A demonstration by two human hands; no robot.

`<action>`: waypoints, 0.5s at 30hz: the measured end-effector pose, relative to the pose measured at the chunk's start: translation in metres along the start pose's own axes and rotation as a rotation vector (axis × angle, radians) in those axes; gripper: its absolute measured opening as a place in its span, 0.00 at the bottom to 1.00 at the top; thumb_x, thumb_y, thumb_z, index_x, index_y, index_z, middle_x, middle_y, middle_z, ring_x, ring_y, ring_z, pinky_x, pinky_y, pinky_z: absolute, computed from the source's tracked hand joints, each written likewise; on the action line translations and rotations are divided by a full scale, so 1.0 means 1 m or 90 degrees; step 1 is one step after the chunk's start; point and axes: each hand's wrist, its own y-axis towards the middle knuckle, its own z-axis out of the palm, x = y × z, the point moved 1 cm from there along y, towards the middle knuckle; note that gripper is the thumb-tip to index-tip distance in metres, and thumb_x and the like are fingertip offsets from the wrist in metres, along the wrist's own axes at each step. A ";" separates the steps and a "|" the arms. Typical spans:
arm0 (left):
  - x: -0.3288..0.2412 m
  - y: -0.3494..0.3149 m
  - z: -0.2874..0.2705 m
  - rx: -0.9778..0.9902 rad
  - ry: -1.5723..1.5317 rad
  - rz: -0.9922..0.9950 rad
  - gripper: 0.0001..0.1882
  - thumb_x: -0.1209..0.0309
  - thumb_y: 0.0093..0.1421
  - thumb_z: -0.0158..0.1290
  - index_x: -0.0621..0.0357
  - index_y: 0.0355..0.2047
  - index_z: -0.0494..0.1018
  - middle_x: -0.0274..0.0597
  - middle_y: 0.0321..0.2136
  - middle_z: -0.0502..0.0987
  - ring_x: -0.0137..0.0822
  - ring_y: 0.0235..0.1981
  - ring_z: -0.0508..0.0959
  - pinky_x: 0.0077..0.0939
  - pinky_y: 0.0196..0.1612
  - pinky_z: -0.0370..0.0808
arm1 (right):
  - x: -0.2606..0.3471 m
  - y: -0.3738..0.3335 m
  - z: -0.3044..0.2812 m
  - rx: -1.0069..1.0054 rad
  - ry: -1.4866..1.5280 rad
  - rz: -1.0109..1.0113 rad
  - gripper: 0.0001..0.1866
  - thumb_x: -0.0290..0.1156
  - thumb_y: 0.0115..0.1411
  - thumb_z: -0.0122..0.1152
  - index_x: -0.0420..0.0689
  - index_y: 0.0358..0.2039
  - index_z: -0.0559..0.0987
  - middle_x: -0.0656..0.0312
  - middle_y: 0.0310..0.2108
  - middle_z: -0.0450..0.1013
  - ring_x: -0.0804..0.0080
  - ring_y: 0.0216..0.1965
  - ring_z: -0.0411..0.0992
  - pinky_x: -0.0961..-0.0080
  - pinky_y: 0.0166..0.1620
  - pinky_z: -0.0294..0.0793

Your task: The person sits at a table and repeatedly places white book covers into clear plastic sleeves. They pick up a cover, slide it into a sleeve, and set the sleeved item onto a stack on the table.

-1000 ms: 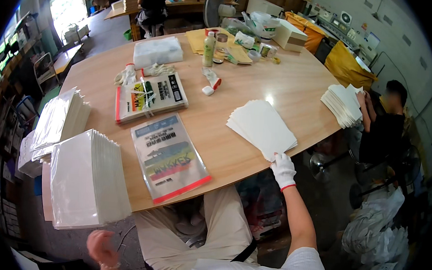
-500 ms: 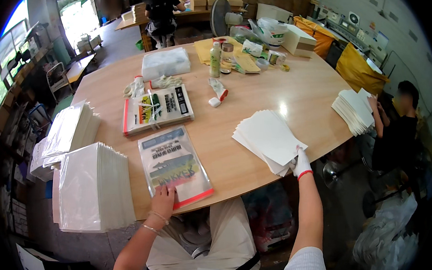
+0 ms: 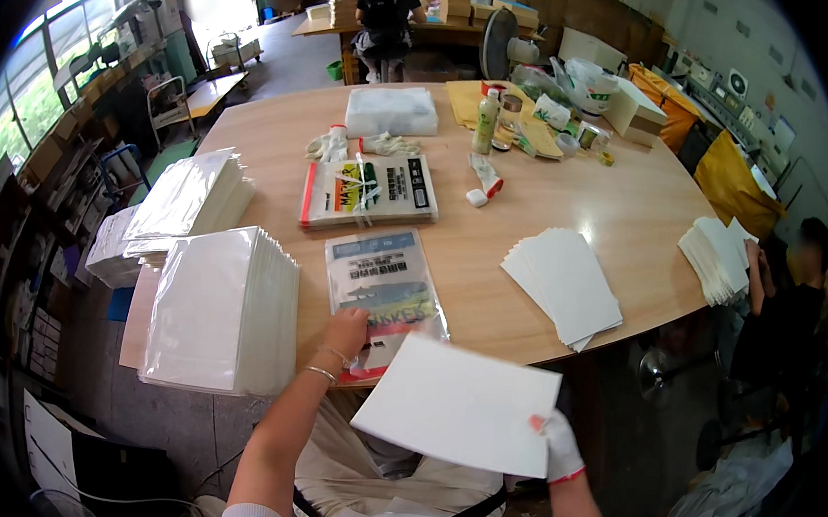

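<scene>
Right hand (image 3: 562,445), gloved, fingers pinching a white card sheet (image 3: 457,403) held up just off the counter (image 3: 616,214) edge. Left hand (image 3: 345,330) rests flat, fingers spread on the printed clear bag (image 3: 384,290). Card isn't in yet, and that card stack (image 3: 564,285) looks barely dented.

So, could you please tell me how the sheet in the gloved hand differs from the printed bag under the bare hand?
The white sheet is plain and opaque; the printed bag is glossy clear plastic with coloured print. The sheet is held up off the table by the gloved right hand; the bag lies flat on it, with the bare left hand on its near end. Both are flat rectangles of similar size.
</scene>
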 end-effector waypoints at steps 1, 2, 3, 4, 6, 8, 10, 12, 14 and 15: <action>0.000 -0.005 0.000 -0.026 0.012 0.041 0.09 0.71 0.49 0.48 0.57 0.32 0.71 0.47 0.28 0.74 0.45 0.35 0.73 0.35 0.37 0.70 | -0.013 -0.001 0.004 0.009 0.014 0.040 0.20 0.29 0.54 0.47 0.33 0.46 0.67 0.56 0.41 0.70 0.69 0.41 0.69 0.76 0.43 0.68; 0.000 -0.011 0.000 -0.052 0.024 0.082 0.10 0.71 0.49 0.48 0.57 0.34 0.71 0.47 0.29 0.74 0.45 0.35 0.73 0.34 0.37 0.70 | -0.030 0.002 0.007 -0.002 0.081 0.050 0.21 0.27 0.53 0.47 0.34 0.48 0.65 0.56 0.43 0.69 0.69 0.42 0.69 0.74 0.44 0.68; -0.002 -0.018 -0.003 -0.111 0.056 0.079 0.12 0.69 0.50 0.49 0.58 0.36 0.70 0.48 0.29 0.74 0.45 0.35 0.73 0.33 0.37 0.71 | -0.048 0.005 0.004 -0.025 0.113 0.038 0.21 0.27 0.54 0.46 0.35 0.49 0.64 0.56 0.43 0.68 0.69 0.43 0.68 0.73 0.44 0.68; -0.004 -0.025 -0.010 -0.169 0.090 0.073 0.14 0.68 0.50 0.50 0.59 0.38 0.70 0.49 0.29 0.74 0.45 0.35 0.73 0.33 0.37 0.71 | -0.054 0.009 0.010 -0.045 0.147 0.026 0.22 0.26 0.54 0.46 0.36 0.50 0.63 0.57 0.43 0.68 0.69 0.43 0.68 0.72 0.45 0.68; -0.008 -0.029 -0.030 -0.153 0.050 -0.065 0.16 0.65 0.51 0.51 0.60 0.39 0.70 0.50 0.30 0.74 0.46 0.33 0.74 0.32 0.36 0.71 | -0.058 0.007 0.030 -0.086 0.217 0.009 0.21 0.25 0.55 0.46 0.38 0.51 0.63 0.58 0.43 0.68 0.69 0.42 0.68 0.72 0.44 0.69; -0.025 -0.030 -0.049 0.010 -0.113 -0.315 0.16 0.63 0.52 0.51 0.61 0.37 0.72 0.52 0.31 0.74 0.47 0.32 0.74 0.32 0.35 0.72 | -0.062 0.003 0.036 -0.108 0.282 0.012 0.20 0.25 0.56 0.45 0.40 0.51 0.62 0.59 0.44 0.68 0.68 0.42 0.68 0.72 0.43 0.70; -0.004 -0.028 -0.041 0.128 -0.349 -0.380 0.16 0.61 0.53 0.51 0.62 0.32 0.73 0.53 0.28 0.74 0.48 0.29 0.74 0.34 0.33 0.72 | -0.083 0.004 0.032 -0.089 0.337 0.044 0.20 0.25 0.57 0.44 0.41 0.51 0.62 0.60 0.44 0.67 0.68 0.43 0.68 0.72 0.42 0.71; 0.004 -0.029 -0.036 0.138 -0.453 -0.365 0.15 0.62 0.54 0.50 0.64 0.28 0.74 0.50 0.24 0.74 0.46 0.25 0.74 0.34 0.30 0.72 | -0.092 0.008 0.029 -0.059 0.321 0.018 0.19 0.25 0.57 0.43 0.42 0.51 0.62 0.58 0.45 0.66 0.67 0.45 0.68 0.72 0.42 0.73; -0.007 -0.026 -0.038 0.049 -0.418 -0.274 0.13 0.65 0.55 0.50 0.65 0.25 0.73 0.46 0.19 0.74 0.43 0.19 0.74 0.33 0.25 0.71 | -0.079 -0.001 0.049 -0.121 0.273 -0.023 0.19 0.24 0.57 0.42 0.42 0.51 0.62 0.58 0.46 0.66 0.67 0.45 0.68 0.71 0.42 0.73; -0.012 -0.025 -0.043 -0.088 -0.287 -0.144 0.12 0.66 0.55 0.50 0.65 0.25 0.72 0.45 0.17 0.73 0.40 0.18 0.73 0.31 0.23 0.70 | -0.074 -0.004 0.057 -0.133 0.260 -0.041 0.19 0.24 0.57 0.42 0.42 0.51 0.62 0.58 0.46 0.66 0.67 0.45 0.68 0.71 0.43 0.73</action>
